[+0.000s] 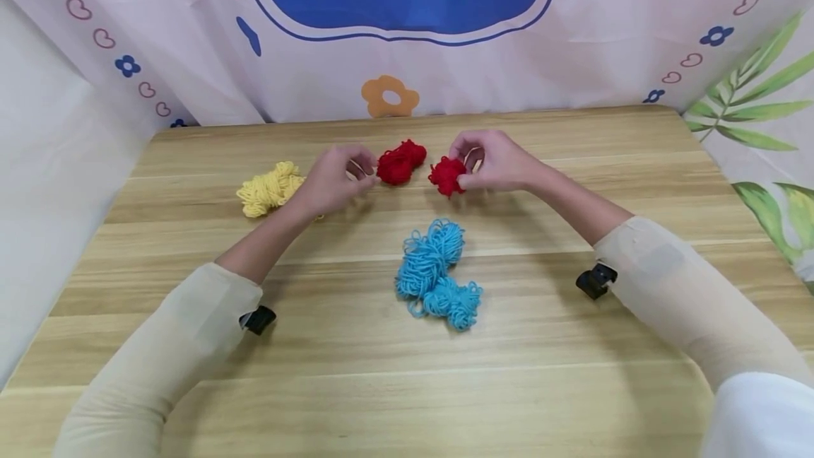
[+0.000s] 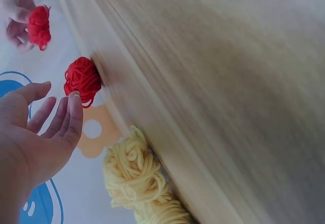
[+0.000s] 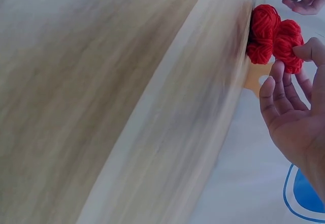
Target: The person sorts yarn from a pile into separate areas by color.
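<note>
Between the thumb and fingers of my right hand is a small bundle of red yarn; the right wrist view shows the same pinch on the red yarn. Just left of it, a second red yarn bundle lies on the table. My left hand reaches beside that bundle with fingers relaxed and holding nothing. In the left wrist view, its fingertips overlap the edge of the red yarn. Yellow yarn lies left of my left hand, partly hidden by it.
A light blue yarn bundle lies mid-table, nearer to me than both hands. The wooden table ends at the back against a printed white curtain. Small black wrist cameras hang under both sleeves.
</note>
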Available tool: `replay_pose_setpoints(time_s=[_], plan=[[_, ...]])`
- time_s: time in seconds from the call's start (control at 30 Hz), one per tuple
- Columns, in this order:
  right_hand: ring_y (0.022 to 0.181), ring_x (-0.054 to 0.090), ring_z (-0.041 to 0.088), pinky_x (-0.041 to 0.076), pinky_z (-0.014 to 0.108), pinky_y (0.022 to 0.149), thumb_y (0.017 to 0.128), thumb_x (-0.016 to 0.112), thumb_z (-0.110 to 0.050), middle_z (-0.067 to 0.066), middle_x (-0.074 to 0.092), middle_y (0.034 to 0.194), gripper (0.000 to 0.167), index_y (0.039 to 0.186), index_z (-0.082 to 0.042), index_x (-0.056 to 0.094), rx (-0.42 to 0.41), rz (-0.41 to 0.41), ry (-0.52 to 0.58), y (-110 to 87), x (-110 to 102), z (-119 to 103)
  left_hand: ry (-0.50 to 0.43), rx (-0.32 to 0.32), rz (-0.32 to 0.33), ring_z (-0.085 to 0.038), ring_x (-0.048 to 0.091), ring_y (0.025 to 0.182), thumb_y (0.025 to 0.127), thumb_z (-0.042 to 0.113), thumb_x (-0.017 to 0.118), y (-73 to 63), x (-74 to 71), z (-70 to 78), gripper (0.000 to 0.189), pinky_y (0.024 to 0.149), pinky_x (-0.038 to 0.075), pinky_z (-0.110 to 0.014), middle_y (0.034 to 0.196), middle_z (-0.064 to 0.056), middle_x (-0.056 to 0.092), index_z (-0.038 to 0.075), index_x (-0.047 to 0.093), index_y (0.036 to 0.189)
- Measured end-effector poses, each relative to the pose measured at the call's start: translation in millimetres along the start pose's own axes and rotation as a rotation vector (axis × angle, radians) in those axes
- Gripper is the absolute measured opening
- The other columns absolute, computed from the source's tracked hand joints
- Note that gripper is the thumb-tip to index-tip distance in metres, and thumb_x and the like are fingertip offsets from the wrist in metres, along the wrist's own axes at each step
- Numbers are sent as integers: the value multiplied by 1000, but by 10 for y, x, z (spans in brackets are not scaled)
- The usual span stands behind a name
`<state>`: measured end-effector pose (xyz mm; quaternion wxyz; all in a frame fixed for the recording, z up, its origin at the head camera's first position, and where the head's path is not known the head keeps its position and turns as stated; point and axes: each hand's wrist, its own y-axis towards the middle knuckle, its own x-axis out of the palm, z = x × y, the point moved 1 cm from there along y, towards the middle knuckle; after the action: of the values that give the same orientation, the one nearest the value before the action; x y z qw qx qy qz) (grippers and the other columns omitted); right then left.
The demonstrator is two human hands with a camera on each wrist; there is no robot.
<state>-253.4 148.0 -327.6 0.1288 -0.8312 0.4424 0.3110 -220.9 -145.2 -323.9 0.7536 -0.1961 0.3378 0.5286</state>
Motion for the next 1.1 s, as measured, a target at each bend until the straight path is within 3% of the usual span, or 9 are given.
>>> replay_pose_setpoints(time_s=[0.17, 0.3, 1.1], plan=[[92, 64, 29, 57, 34, 88, 82, 75, -2, 16, 65, 111, 30, 110, 1, 66, 19, 7, 28, 65, 40, 3, -7, 12, -44, -32, 67, 99, 97, 3, 69, -44, 11, 25, 21, 88, 58, -43, 107, -19, 69, -6, 68, 116], [92, 64, 29, 56, 29, 86, 81, 77, -2, 16, 65, 111, 31, 111, 0, 66, 46, 14, 17, 113, 70, 19, -17, 26, -65, -32, 68, 96, 96, 1, 69, -74, 15, 43, 22, 84, 59, -41, 105, -19, 69, -7, 68, 116], [90, 65, 28, 57, 30, 81, 84, 77, -3, 14, 66, 106, 28, 109, -2, 67, 78, -8, -50, 311, 169, 22, -45, 64, -109, -28, 69, 91, 93, 0, 75, -245, 47, 130, 24, 80, 58, -38, 99, -15, 70, -6, 68, 115]])
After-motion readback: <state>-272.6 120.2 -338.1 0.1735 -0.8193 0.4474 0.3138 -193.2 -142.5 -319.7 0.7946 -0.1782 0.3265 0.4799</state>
